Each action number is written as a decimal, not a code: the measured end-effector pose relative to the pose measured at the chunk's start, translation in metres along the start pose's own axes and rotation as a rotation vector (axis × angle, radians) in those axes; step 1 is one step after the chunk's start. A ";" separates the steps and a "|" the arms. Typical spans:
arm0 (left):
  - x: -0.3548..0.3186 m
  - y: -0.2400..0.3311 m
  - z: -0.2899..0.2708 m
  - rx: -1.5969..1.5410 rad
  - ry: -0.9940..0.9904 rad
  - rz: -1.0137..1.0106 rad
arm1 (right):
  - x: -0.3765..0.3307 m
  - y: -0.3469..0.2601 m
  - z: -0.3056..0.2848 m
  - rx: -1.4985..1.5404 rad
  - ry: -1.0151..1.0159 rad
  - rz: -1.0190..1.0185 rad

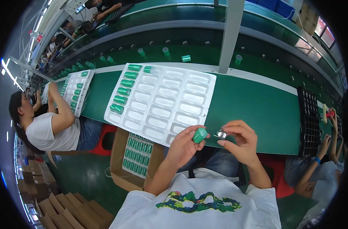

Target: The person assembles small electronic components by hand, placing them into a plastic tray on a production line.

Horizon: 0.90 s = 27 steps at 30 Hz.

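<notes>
My left hand (186, 146) is closed round a green cylinder (200, 135), its flat end tilted up. Close to its right, my right hand (240, 142) pinches a small metallic part (221, 134) between thumb and fingers; its exact kind is too small to make out. A narrow gap separates the two pieces. Beyond my hands lies a white plastic tray (174, 70) with rows of oblong pockets. Green cylinders (123, 91) lie in its left column, and one more (147, 69) sits at the top of the second column.
Under the bench edge stands a cardboard box (118, 154) holding trays of green cylinders. A conveyor (204, 45) behind the bench carries scattered cylinders and small metal parts. A black tray rack (308, 122) stands at right. Co-workers sit at both sides; a grey post (231, 38) rises ahead.
</notes>
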<state>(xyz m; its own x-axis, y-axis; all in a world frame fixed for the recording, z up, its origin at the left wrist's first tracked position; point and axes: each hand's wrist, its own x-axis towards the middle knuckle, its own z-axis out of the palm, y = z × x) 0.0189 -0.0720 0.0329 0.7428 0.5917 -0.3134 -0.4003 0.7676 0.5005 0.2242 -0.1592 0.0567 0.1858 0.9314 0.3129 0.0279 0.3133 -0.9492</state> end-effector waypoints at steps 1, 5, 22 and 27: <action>0.000 -0.001 -0.005 0.047 -0.012 -0.033 | 0.001 -0.002 0.000 0.002 -0.007 0.004; -0.004 -0.004 0.002 0.115 0.016 -0.077 | 0.005 -0.007 0.004 -0.296 -0.137 -0.100; 0.000 -0.021 0.007 0.422 0.318 -0.098 | -0.008 -0.007 0.034 -0.762 -0.205 -0.487; 0.000 -0.024 0.010 0.496 0.285 -0.064 | -0.011 -0.007 0.028 -0.702 -0.254 -0.314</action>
<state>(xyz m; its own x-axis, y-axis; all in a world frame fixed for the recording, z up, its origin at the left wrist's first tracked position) 0.0339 -0.0932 0.0287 0.5560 0.6438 -0.5258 -0.0089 0.6371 0.7707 0.1943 -0.1662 0.0606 -0.1596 0.8596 0.4853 0.6677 0.4561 -0.5883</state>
